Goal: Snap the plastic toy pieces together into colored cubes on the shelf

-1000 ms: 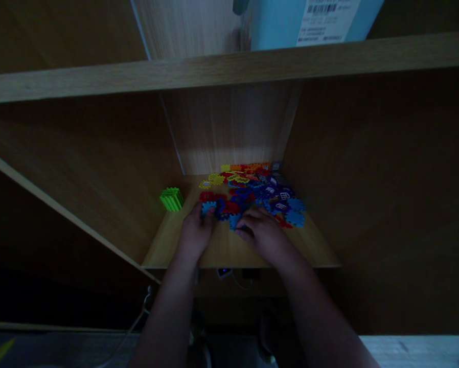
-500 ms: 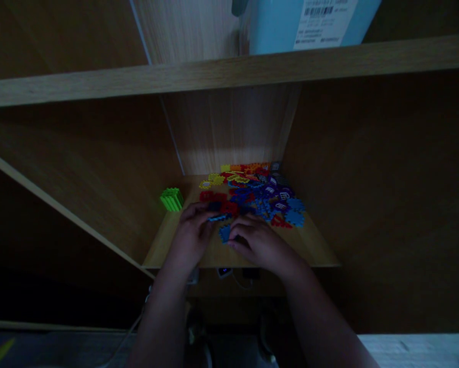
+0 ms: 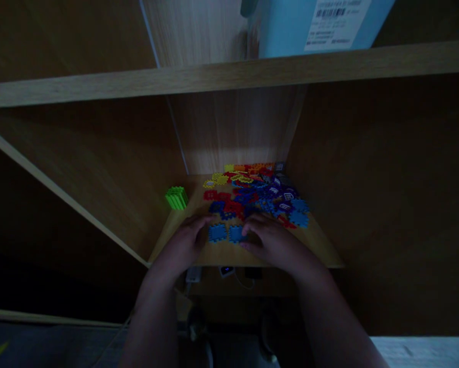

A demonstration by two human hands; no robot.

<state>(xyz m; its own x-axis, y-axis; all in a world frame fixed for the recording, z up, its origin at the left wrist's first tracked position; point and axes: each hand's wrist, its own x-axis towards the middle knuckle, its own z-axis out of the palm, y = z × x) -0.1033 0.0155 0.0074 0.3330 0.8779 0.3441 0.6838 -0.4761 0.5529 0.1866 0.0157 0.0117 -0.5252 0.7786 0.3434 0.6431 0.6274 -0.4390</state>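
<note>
Two light-blue square tiles with toothed edges lie flat side by side near the shelf's front: a left blue tile (image 3: pixel 217 233) and a right blue tile (image 3: pixel 235 234). My left hand (image 3: pixel 187 239) is just left of the left tile, thumb and fingers apart, holding nothing. At the other side, my right hand (image 3: pixel 268 236) has its thumb and forefinger spread at the right tile's edge; whether they touch it is unclear. Behind them spread red tiles (image 3: pixel 233 208), dark-blue tiles (image 3: pixel 216 206) and purple pieces (image 3: pixel 285 206), partly overlapping.
A stack of green tiles (image 3: pixel 176 198) stands at the left wall. Yellow pieces (image 3: pixel 220 178) and orange pieces (image 3: pixel 258 167) lie toward the back. An upper shelf board (image 3: pixel 214 76) crosses above, bearing a blue box (image 3: pixel 283 30). Below sit a small lit device (image 3: pixel 227 270) and cables.
My left hand has let go of a blue tile, which now lies left of the other one, and has drawn back leftward. My right hand's fingers have spread. The view has shifted slightly.
</note>
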